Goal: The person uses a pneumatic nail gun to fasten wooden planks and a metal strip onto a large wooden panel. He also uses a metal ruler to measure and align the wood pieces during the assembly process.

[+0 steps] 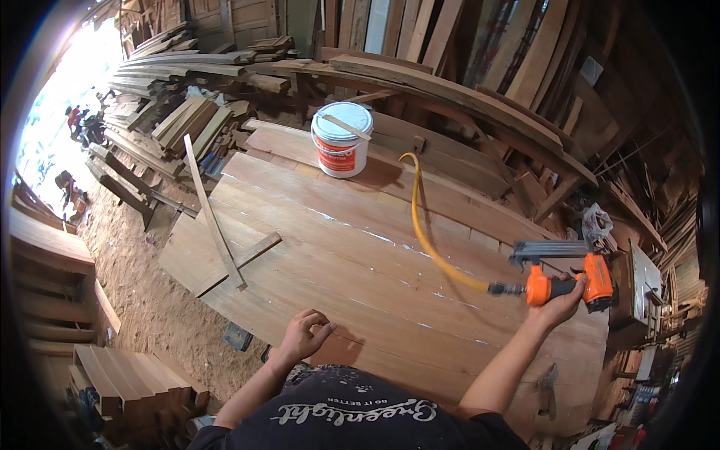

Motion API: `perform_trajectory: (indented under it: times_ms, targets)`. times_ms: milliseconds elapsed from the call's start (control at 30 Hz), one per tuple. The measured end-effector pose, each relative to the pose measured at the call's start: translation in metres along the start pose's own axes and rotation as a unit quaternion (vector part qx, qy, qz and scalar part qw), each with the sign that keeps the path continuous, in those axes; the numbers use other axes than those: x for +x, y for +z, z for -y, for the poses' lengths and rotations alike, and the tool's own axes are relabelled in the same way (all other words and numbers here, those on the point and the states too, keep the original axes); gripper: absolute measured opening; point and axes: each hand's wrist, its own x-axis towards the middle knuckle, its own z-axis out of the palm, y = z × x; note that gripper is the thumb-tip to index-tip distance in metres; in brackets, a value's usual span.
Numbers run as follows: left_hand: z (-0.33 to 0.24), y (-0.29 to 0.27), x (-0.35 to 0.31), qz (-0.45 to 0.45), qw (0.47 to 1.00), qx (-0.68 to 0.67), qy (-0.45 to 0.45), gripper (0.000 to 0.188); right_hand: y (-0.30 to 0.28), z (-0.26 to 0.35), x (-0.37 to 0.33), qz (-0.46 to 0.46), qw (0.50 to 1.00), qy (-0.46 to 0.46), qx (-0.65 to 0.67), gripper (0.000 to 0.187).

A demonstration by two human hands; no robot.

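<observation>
In my right hand (pixel 562 300), at the right side of the wide wooden panel (pixel 390 281), I grip an orange and black nail gun (pixel 600 281). Its long grey magazine points left and away, raised over the boards. From its handle end a yellow air hose (pixel 424 232) curves off toward the far edge. My left hand (pixel 302 336) hovers over the near left part of the panel, fingers curled in; whether they hold anything small is hidden. A long thin wood strip (pixel 206 202) lies across a shorter batten (pixel 251 255) on the panel's left.
A white lidded bucket (pixel 358 161) with a stick on top stands at the panel's far side. A dark-handled tool (pixel 550 390) lies near my right forearm. Lumber stacks (pixel 180 67) fill the far left, with more planks (pixel 450 86) behind. Wooden frames (pixel 135 375) sit at the lower left.
</observation>
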Motion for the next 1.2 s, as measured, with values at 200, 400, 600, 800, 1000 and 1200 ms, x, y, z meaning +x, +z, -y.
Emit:
perform_trajectory:
  times_ms: [200, 400, 600, 800, 1000, 1200]
  targets:
    - [0.0, -0.01, -0.017, -0.038, 0.998, -0.009, -0.057, 0.024, 0.004, -0.061, 0.019, -0.063, 0.985, 0.124, 0.102, 0.04]
    - [-0.006, -0.014, -0.013, -0.024, 0.998, 0.007, -0.051, 0.028, -0.019, -0.124, 0.021, -0.143, 0.902, 0.348, 0.211, 0.048]
    - [0.002, -0.017, -0.002, 0.028, 0.998, -0.006, -0.051, 0.031, -0.028, -0.193, 0.005, -0.145, 0.897, 0.373, 0.189, 0.058]
    - [0.04, -0.009, 0.019, 0.06, 0.998, 0.007, -0.004, 0.031, 0.026, -0.262, 0.032, -0.125, 0.926, 0.319, 0.157, 0.047]
    - [0.048, -0.021, 0.018, 0.006, 0.999, -0.009, -0.035, 0.026, 0.075, -0.338, 0.081, -0.096, 0.939, 0.301, 0.136, 0.039]
    - [0.055, -0.039, -0.003, -0.059, 0.993, 0.027, -0.101, 0.021, 0.114, -0.388, 0.072, -0.125, 0.926, 0.339, 0.112, 0.032]
